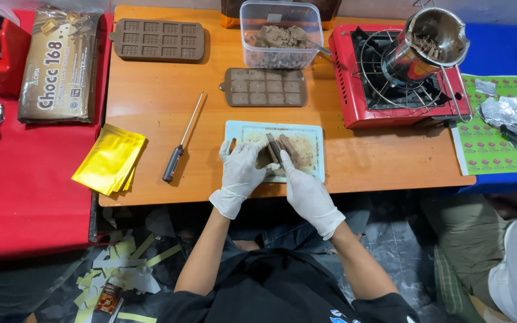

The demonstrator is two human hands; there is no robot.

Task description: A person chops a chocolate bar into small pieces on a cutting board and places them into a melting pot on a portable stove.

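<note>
Both of my hands wear white gloves and meet over a pale cutting board (306, 133) smeared with chocolate, on an orange-brown table (151, 107). My left hand (242, 170) steadies a brown chocolate block (265, 159) on the board. My right hand (303, 185) grips a knife (275, 145) whose blade rests against the chocolate pieces.
Two brown silicone bar moulds (158, 39) (264, 87), a clear tub of chocolate chunks (279, 36), a red portable stove (390, 90) bearing a metal pot (429, 42), a probe thermometer (181, 143), gold pouches (110, 159), a large chocolate package (60, 63). Another person sits at right (510, 263).
</note>
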